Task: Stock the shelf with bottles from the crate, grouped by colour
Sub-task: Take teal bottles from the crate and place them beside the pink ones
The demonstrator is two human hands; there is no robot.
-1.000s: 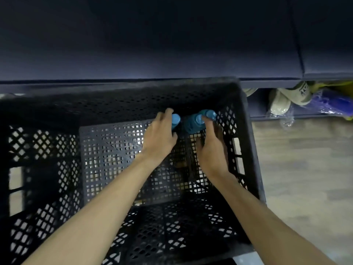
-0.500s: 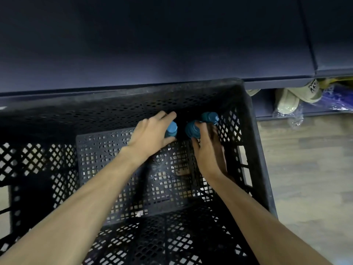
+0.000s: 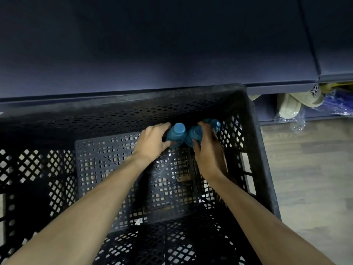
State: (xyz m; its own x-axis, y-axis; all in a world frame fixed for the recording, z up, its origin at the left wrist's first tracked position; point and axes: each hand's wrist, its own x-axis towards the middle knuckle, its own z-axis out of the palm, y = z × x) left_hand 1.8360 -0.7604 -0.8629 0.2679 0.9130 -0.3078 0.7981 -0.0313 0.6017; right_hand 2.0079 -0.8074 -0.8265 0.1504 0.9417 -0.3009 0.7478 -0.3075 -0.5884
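Gripping a blue bottle point(image 3: 176, 133) with my left hand point(image 3: 152, 143), fingers and thumb curled round its body, I hold a second blue bottle point(image 3: 193, 135) just beside it in my right hand point(image 3: 207, 150). A third blue bottle point(image 3: 214, 123) peeks out behind my right fingers. All three sit at the far right corner of the black crate point(image 3: 256, 150), close under the dark shelf point(image 3: 172, 44); pale slippers point(image 3: 289, 108) lie on the wooden floor point(image 3: 309, 178) to the right

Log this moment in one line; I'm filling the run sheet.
left hand: grips blue bottle | right hand: grips second blue bottle | both inside crate | shelf: not stocked
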